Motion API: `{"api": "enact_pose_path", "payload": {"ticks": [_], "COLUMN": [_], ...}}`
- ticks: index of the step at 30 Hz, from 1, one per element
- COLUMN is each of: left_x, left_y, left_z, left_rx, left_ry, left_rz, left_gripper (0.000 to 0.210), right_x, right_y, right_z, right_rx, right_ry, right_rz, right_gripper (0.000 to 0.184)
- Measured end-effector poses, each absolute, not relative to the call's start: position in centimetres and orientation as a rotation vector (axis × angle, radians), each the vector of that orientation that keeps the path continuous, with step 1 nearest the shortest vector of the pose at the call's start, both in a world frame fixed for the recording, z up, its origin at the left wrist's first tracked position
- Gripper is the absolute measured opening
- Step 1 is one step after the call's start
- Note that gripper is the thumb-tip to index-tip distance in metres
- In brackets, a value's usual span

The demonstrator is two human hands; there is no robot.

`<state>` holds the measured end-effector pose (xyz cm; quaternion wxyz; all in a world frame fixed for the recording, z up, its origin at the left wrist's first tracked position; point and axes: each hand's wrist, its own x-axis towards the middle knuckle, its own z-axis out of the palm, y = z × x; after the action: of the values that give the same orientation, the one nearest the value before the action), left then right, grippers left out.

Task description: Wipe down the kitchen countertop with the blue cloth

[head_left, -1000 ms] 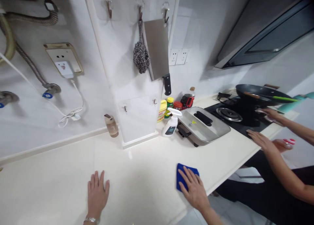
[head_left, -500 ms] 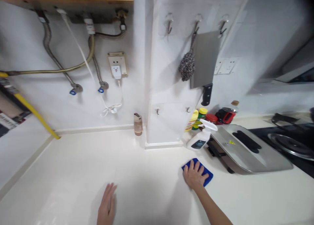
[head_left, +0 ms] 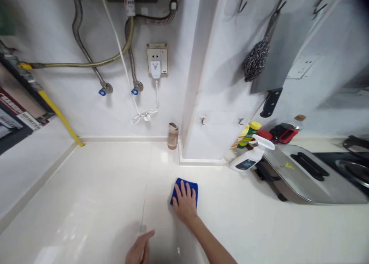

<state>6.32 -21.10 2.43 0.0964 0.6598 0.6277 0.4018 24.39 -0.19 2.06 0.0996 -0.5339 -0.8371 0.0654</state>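
Note:
My right hand (head_left: 186, 204) lies with spread fingers on a folded blue cloth (head_left: 179, 183), pressing it against the white countertop (head_left: 109, 187). The cloth's edges show around the fingertips. Lower and to the left, my left hand (head_left: 140, 248) hovers near the bottom edge of the view. Its fingers are stretched out and it holds nothing; part of it is cut off by the frame.
A small brown bottle (head_left: 173, 136) stands by the pillar (head_left: 211, 141). Right of that are a white spray bottle (head_left: 249, 156) and a lidded electric pan (head_left: 302, 179). A cleaver (head_left: 281, 60) and a steel scrubber (head_left: 256, 60) hang above. Yellow pipe (head_left: 59, 114) meets the counter at left.
My right hand and the cloth have slid left, from beside the pan to below the pillar. My left hand has turned its fingers to the right. The view has shifted.

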Motion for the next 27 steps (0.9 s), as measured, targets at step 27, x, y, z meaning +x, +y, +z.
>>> {"api": "enact_pose_path", "payload": {"ticks": [27], "left_x": [21.7], "left_y": [-6.7], "left_z": [1.7], "left_rx": [2.365], "left_ry": [2.209], "left_rz": [0.415], "left_gripper": [0.069], "right_x": [52.5], "right_y": [-8.2], "right_z": [-4.3], "right_rx": [-1.454], "right_ry": [-1.948], "right_rz": [0.093], "right_gripper": [0.034]}}
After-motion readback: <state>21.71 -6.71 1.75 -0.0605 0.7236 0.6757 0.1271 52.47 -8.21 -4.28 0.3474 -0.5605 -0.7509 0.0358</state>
